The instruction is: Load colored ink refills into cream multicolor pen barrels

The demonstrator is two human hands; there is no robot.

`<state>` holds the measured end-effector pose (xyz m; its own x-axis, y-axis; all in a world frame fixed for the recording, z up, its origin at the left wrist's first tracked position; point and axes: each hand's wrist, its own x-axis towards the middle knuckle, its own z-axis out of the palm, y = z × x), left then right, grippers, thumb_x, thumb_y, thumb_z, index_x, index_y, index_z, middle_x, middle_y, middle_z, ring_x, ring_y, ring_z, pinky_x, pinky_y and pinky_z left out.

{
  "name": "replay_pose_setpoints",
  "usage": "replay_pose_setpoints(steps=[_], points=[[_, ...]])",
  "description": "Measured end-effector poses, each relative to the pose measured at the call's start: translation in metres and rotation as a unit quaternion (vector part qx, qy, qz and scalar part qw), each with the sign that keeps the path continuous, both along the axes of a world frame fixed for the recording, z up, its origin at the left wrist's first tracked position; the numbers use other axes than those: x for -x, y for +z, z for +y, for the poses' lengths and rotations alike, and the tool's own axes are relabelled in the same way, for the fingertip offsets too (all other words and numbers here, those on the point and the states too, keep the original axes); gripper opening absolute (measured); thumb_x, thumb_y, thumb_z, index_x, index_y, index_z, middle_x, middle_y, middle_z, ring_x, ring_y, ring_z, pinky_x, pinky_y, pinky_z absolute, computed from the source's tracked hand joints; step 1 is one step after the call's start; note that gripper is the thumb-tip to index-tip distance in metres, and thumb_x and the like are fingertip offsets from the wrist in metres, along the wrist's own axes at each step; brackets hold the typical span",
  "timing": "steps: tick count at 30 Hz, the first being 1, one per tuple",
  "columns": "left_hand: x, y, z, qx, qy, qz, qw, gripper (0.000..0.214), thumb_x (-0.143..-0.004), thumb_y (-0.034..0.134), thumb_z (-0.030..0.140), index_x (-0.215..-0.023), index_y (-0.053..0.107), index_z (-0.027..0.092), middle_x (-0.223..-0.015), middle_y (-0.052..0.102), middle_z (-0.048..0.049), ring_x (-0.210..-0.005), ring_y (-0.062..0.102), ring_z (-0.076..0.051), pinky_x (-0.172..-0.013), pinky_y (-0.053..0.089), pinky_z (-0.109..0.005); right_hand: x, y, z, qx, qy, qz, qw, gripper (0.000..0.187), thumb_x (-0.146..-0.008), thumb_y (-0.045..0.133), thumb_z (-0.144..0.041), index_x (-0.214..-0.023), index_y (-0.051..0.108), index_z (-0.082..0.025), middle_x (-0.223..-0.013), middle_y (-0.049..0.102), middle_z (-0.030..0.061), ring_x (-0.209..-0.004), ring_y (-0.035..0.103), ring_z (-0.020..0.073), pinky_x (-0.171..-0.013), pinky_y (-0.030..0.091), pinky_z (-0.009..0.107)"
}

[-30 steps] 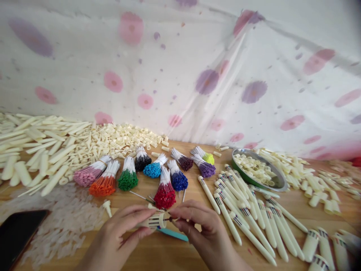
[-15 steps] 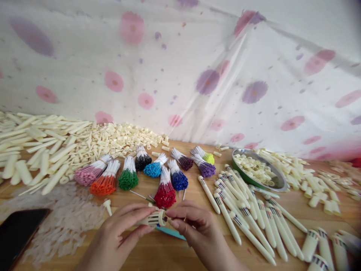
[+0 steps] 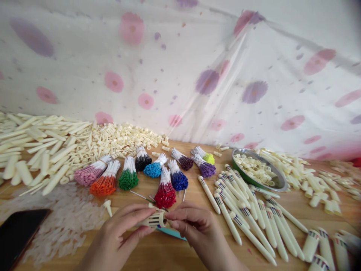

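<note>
A cream slotted pen barrel (image 3: 156,219) lies sideways between the fingers and thumb of my left hand (image 3: 121,231), its open end facing right. The fingers of my right hand (image 3: 196,222) are pinched together at that open end; anything between their tips is hidden or too small to name. Under both hands a turquoise strip-like tool (image 3: 173,233) rests on the table, partly covered. Just beyond them stands a bundle of red pen refills (image 3: 165,192). To the left of my left hand is a small cream plunger-like part (image 3: 107,207).
Several coloured refill bundles (image 3: 128,175) stand across the middle. Cream barrels (image 3: 36,150) and slotted parts are heaped at left, near clear plastic pieces (image 3: 67,218) and a phone (image 3: 19,233). Multicolour pens (image 3: 248,214) lie at right before a metal bowl (image 3: 278,184). Flowered sheeting hangs behind.
The barrel's open end has turned slightly towards me and shows more of its hollow. A dark spot at its mouth no longer shows. My right fingertips have shifted slightly.
</note>
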<state>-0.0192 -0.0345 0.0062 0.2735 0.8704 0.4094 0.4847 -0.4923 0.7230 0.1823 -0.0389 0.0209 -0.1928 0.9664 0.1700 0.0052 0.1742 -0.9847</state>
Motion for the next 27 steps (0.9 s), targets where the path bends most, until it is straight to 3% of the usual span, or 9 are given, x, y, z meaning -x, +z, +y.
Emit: replay_pose_setpoints(steps=[3,6,13,22,25,27], points=[[0.001,-0.002,0.000,-0.011,0.004,0.009,1.000,0.024,-0.074,0.066,0.024,-0.097,0.071,0.029,-0.094,0.075,0.0005,-0.085,0.070,-0.013,-0.075,0.054,-0.014,0.001,0.000,0.002,0.065,0.014,0.043,0.997,0.007,-0.073,0.071,-0.031,-0.078,0.075,-0.029,-0.066,0.066,0.0005,-0.046,0.047,0.0054,-0.047,0.042,0.016],[-0.002,0.001,-0.001,-0.026,0.015,-0.012,0.999,0.022,-0.073,0.066,0.021,-0.094,0.072,0.027,-0.090,0.076,-0.0003,-0.081,0.071,-0.013,-0.073,0.053,-0.012,0.001,0.000,0.002,0.085,0.013,0.044,0.995,0.007,-0.071,0.072,-0.031,-0.076,0.076,-0.028,-0.064,0.064,-0.0008,-0.042,0.040,0.0035,-0.043,0.039,0.015],[-0.005,0.008,0.002,0.002,0.006,-0.042,0.999,0.026,-0.069,0.068,0.017,-0.091,0.074,0.028,-0.088,0.076,0.0009,-0.079,0.071,-0.012,-0.072,0.052,-0.009,0.002,-0.002,-0.001,0.004,0.019,-0.056,0.998,0.012,-0.078,0.065,-0.026,-0.085,0.075,-0.024,-0.073,0.065,0.0041,-0.064,0.057,0.0119,-0.055,0.044,0.020],[-0.004,0.005,0.003,0.120,-0.014,-0.065,0.991,0.025,-0.072,0.066,0.022,-0.094,0.073,0.032,-0.096,0.075,0.0006,-0.088,0.069,-0.016,-0.075,0.053,-0.015,-0.006,0.008,-0.002,-0.093,0.005,-0.165,0.982,0.013,-0.083,0.058,-0.020,-0.081,0.070,-0.017,-0.073,0.065,0.0029,-0.064,0.058,0.0115,-0.057,0.044,0.019],[0.007,0.002,0.012,0.140,-0.020,-0.051,0.989,0.027,-0.074,0.065,0.023,-0.097,0.071,0.034,-0.100,0.073,0.0015,-0.095,0.066,-0.017,-0.081,0.051,-0.017,-0.012,0.005,0.002,-0.075,0.014,-0.305,0.949,0.003,-0.079,0.063,-0.020,-0.080,0.064,-0.017,-0.074,0.064,0.0015,-0.063,0.057,0.0122,-0.056,0.043,0.020],[0.016,0.001,0.019,0.148,-0.036,-0.044,0.987,0.027,-0.075,0.064,0.022,-0.098,0.071,0.036,-0.101,0.073,0.0021,-0.098,0.065,-0.017,-0.085,0.049,-0.018,-0.011,-0.008,0.006,-0.053,0.035,-0.433,0.899,0.019,-0.070,0.072,-0.021,-0.085,0.061,-0.017,-0.083,0.065,0.0032,-0.070,0.060,0.0160,-0.060,0.045,0.023]])
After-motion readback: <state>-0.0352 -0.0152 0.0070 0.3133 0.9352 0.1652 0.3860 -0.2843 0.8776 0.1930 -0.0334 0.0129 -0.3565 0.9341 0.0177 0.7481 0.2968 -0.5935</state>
